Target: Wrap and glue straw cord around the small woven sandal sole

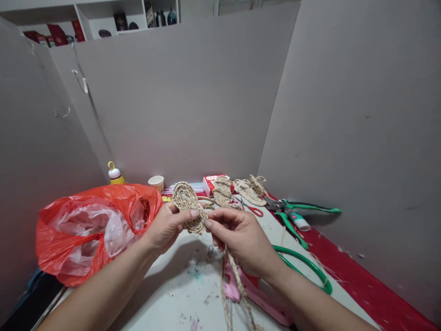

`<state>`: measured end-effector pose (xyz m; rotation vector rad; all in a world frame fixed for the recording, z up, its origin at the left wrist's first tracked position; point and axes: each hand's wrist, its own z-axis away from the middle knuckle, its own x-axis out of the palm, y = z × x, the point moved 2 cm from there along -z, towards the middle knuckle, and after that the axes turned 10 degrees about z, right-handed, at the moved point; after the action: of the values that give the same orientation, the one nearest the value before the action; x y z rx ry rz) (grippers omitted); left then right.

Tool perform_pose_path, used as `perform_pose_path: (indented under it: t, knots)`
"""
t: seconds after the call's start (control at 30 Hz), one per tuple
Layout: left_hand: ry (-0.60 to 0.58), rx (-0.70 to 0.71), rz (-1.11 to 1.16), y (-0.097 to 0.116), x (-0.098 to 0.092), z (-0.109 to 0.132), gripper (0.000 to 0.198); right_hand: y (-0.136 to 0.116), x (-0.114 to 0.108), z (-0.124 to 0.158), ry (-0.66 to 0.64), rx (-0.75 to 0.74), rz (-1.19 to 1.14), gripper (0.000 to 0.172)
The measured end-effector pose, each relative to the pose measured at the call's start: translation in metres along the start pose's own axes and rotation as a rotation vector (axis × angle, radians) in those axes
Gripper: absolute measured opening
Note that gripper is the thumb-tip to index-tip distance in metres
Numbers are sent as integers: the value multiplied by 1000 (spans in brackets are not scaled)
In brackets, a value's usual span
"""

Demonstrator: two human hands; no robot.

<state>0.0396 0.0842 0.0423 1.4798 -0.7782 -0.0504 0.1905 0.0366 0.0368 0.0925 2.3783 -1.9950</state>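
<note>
A small oval sole of coiled straw braid (186,197) is held up above the table in the middle of the view. My left hand (164,227) is closed on it, the thumb lying across its near face. With thumb and fingertips, my right hand (237,230) pinches the sole's lower right edge. A loose straw braid (237,276) hangs below my right hand toward the front of the table. Behind it lies a pink glue gun (255,292), partly hidden by the braid and my right forearm.
A red plastic bag (69,243) stands at left, near a paper cup (156,183) and yellow bottle (116,174). Toward the back are more straw soles (222,191), red scissors (254,210) and green-handled pliers (310,207). A green hoop (310,262) lies right. Grey panels (172,101) enclose the table (172,294).
</note>
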Motion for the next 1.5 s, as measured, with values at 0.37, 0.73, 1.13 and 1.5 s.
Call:
perform_pose_path:
  t: [0.37,0.73,1.13,1.5]
  knots:
    - [19,5,-17,-9,-2,0,22,14,1,-6,-100,66,-95,25]
    - [200,143,80,-1,-3,-1,17,14,0,-5,-273,128,-135,37]
    - [609,482,289,53,-44,-15,18,-10,-83,-43,-445,94,537,62]
    - [749,380,220,29,-64,-27,18,8,-65,33,-259,-58,1094,43]
